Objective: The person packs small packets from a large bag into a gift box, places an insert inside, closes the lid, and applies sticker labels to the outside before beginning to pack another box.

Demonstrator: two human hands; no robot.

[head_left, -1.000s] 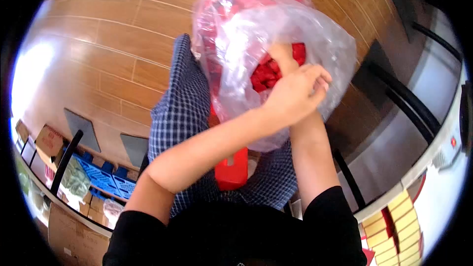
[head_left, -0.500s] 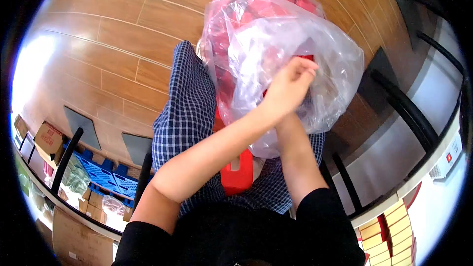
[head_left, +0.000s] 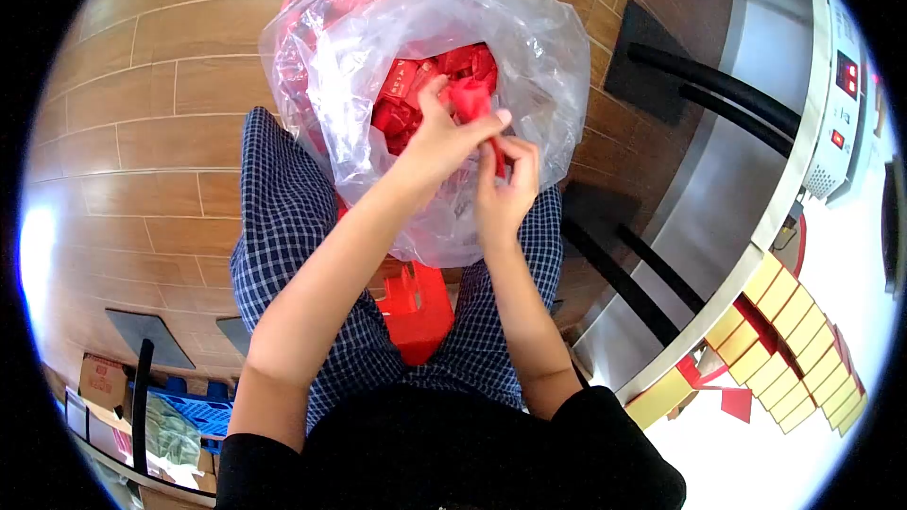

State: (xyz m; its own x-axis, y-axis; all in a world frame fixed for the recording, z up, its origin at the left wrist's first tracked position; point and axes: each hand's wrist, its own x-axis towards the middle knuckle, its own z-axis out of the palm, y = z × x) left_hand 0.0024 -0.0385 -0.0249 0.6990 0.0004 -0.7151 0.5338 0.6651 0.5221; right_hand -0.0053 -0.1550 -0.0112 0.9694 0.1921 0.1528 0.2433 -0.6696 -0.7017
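A large clear plastic bag (head_left: 548,66) stands between my knees with its mouth open. Inside it lie several shiny red packets (head_left: 402,85). Over the opening, my left hand (head_left: 439,137) pinches a soft red piece (head_left: 470,99) that looks like a small pouch; its exact kind is blurred. My right hand (head_left: 508,189) grips the lower end of the same red piece, close beside the left. Both hands are closed, and part of the piece is hidden by the fingers.
Below my lap is a red plastic stool (head_left: 420,321). To the right, a white table (head_left: 756,453) carries stacked yellow-and-red boxes (head_left: 794,340) and a white device (head_left: 836,104). Black table legs (head_left: 718,109) stand near the bag. A blue crate (head_left: 194,411) and cardboard box (head_left: 102,382) sit lower left.
The view has swung right, so the bag appears further left. Its mouth now shows the red packets. My hands, crossed or overlapping before, are now side by side on a red piece.
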